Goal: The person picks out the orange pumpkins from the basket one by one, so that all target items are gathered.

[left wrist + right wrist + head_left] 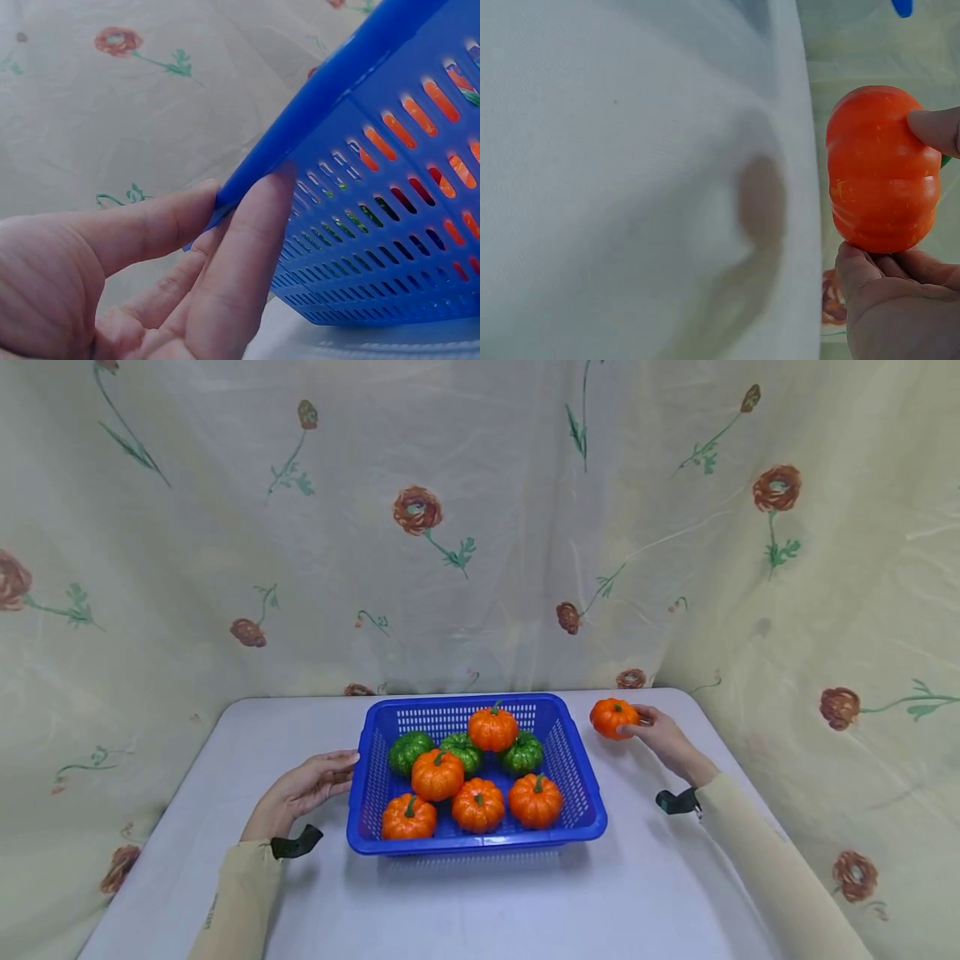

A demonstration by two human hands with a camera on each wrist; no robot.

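A blue plastic basket (480,843) stands mid-table with several small orange pumpkins (478,805) and three green ones (410,752) inside. My left hand (318,781) is at its left side. Seen from the left wrist, the thumb and fingers (240,255) pinch the basket's rim (300,112) near a corner. To the right of the basket, my right hand (663,742) holds another orange pumpkin (611,717) between thumb and fingers. In the right wrist view this pumpkin (881,172) has the thumb on one side and fingertips on the opposite side; its green stem is mostly hidden.
The table (510,910) has a white cover. A flower-patterned curtain (495,577) hangs behind it and along both sides. Each wrist wears a black strap (297,843). Shadows of the right arm fall on the tabletop (630,150).
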